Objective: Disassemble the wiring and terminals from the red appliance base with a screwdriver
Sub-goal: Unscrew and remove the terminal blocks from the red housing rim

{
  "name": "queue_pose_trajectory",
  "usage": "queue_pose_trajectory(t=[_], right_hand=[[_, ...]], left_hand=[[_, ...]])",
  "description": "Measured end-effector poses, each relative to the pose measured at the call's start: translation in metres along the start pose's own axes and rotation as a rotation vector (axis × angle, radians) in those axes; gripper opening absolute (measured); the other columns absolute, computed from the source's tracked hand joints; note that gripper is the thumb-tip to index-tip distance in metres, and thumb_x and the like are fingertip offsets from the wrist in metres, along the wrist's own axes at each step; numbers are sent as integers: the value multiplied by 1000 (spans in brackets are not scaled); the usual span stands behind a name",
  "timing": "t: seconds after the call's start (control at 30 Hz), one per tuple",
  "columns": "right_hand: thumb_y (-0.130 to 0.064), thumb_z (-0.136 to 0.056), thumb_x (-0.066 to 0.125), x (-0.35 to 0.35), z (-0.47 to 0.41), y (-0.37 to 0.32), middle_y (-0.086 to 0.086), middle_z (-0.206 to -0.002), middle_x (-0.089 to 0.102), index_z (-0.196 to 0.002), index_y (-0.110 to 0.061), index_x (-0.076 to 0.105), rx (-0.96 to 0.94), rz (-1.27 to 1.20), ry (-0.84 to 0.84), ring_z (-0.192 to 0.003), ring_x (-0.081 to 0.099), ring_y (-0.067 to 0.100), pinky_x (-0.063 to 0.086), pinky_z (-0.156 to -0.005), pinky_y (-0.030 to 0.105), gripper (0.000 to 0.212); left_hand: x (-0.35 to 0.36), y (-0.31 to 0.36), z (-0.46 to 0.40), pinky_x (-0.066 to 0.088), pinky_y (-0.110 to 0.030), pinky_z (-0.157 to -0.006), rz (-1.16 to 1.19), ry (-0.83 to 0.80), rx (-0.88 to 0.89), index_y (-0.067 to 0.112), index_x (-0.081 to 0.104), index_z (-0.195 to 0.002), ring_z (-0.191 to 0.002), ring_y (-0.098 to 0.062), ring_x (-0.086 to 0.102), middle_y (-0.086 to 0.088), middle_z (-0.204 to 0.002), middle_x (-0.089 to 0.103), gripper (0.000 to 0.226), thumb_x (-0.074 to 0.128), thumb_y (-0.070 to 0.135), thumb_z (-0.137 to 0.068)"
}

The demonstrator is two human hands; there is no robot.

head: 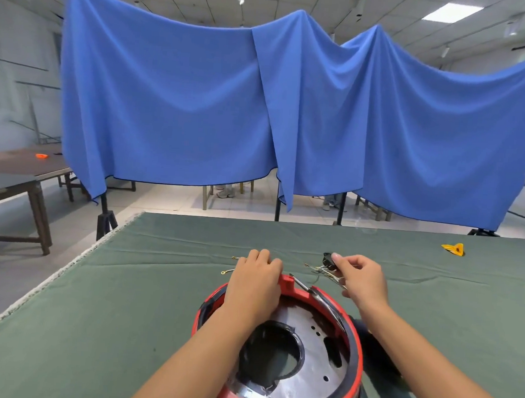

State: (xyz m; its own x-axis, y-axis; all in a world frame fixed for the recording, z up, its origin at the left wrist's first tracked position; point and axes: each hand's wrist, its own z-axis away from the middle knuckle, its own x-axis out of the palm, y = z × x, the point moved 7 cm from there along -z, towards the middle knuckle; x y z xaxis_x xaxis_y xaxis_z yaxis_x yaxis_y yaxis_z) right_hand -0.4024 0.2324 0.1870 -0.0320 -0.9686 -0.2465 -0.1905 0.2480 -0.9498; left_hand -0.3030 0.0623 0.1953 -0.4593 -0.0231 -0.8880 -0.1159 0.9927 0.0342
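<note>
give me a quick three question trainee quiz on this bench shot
1. True or false: the left hand rests on the far rim of the red base.
2. What does the right hand pinch? A) black part with wires B) yellow piece C) screwdriver
3. Fill in: the yellow piece lies on the green cloth to the far ____.

Key: 1 true; 2 A, the black part with wires; 3 right.

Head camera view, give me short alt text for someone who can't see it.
A person's left hand grips the far rim of a red appliance base on a green-covered table, while the right hand pinches a black part with wires just beyond it.
</note>
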Motion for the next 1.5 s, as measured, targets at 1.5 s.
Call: queue_pose_trajectory(t=[1.5], right_hand=[[-21,-80,35,-64,68,-5,10,-102,71,-103,-23,71,-282,-447,-298,-82,71,27,58,-65,34,43]], left_hand=[[-36,96,50,40,-27,-54,138,-433,95,15,62,-74,-73,-26,58,-1,-75,63,29,58,42,-84]])
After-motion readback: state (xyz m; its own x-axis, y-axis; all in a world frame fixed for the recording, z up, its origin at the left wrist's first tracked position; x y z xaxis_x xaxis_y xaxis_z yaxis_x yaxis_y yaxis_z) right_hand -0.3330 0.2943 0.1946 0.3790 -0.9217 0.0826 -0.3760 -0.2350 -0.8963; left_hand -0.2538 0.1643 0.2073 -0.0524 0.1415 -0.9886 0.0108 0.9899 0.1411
